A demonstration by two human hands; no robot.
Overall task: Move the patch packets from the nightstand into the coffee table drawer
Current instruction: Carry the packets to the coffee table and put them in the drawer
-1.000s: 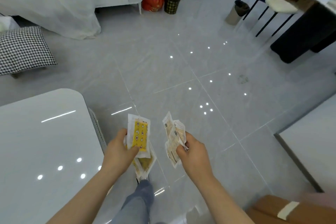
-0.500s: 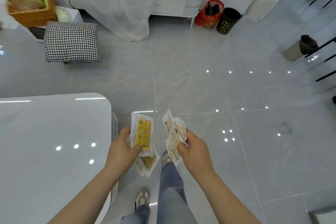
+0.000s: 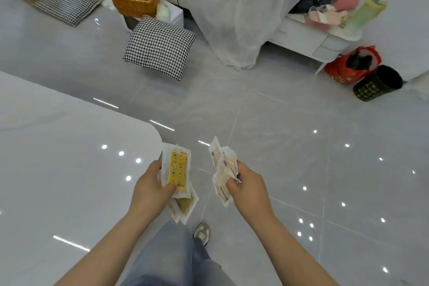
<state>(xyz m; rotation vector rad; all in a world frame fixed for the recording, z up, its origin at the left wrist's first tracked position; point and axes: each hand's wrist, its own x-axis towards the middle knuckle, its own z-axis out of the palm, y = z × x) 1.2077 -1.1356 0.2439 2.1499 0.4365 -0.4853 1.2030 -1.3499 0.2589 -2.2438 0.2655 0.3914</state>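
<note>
Between two hands, above the tiled floor [image 3: 278, 146]: patch packets [image 3: 177, 170] in two loose fans. Left bunch [image 3: 183, 204] topped by a yellow-printed packet, pinched under the thumb of the left hand [image 3: 151, 189], fingers curled behind, with further packets hanging below the palm. Right bunch [image 3: 221, 167] paler, seen nearly edge-on, clamped in the curled fingers of the right hand [image 3: 249, 189].

Probably light, thin, limp and slick-faced, and liable to slip out of a loose fan. Best gripped across the middle of the stack, thumb flat on top, not by a corner.

Just beside the left hand: rounded corner of the glossy coffee table [image 3: 69, 169], drawer not visible.

Well apart, upper right: white nightstand [image 3: 308, 39] with clutter on top, and a red bag [image 3: 348, 69] and dark bin [image 3: 376, 83] alongside. Upper centre: houndstooth cushion [image 3: 160, 47] and wicker basket [image 3: 135, 0].
</note>
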